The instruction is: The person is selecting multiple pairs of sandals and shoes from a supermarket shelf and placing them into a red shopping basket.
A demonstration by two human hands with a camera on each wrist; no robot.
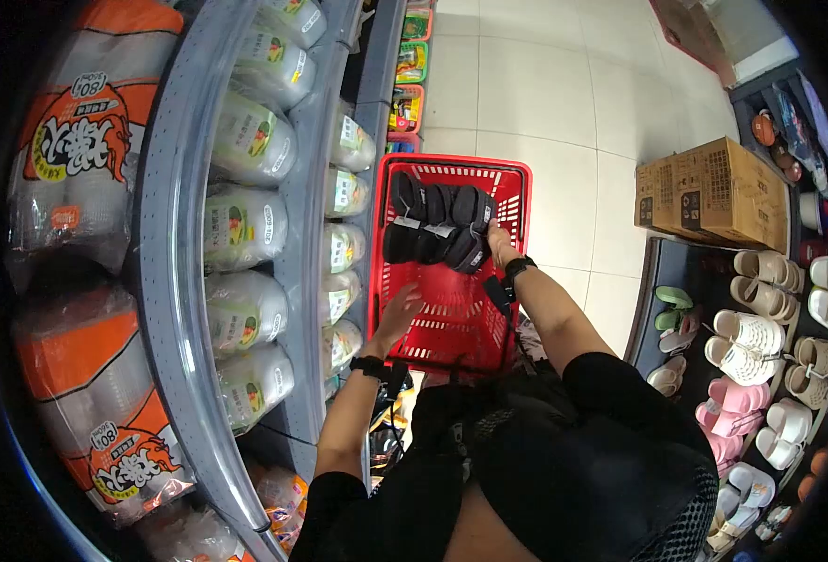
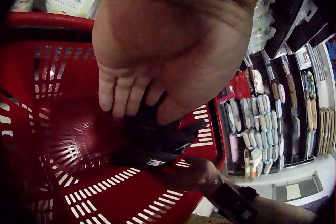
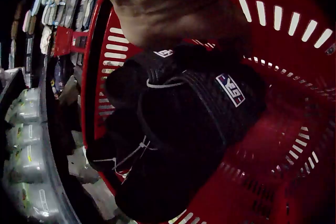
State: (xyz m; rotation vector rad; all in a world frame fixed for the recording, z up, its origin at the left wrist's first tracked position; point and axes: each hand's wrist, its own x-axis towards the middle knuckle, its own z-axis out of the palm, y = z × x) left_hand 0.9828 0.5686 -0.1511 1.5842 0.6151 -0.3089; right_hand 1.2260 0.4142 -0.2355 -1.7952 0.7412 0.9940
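Black slippers (image 1: 444, 251) lie bunched in the far half of a red shopping basket (image 1: 451, 300). In the right wrist view, a slipper strap (image 3: 199, 103) carries a small white label, and thin white string (image 3: 126, 158) ties the slippers. My right hand (image 1: 503, 245) is against the right side of the nearer slippers; its fingers are hidden, and I cannot tell whether they curl round one. My left hand (image 1: 400, 314) hovers over the basket's left side, fingers loosely extended and holding nothing. From the left wrist, its palm (image 2: 173, 50) shows above the slippers.
Shelves of wrapped clear bowls (image 1: 245, 225) run along the left, with large orange-printed bags (image 1: 81, 140) beyond them. Racks of sandals and clogs (image 1: 746, 342) stand on the right. A cardboard box (image 1: 713, 192) sits above them, beside the tiled floor (image 1: 535, 103).
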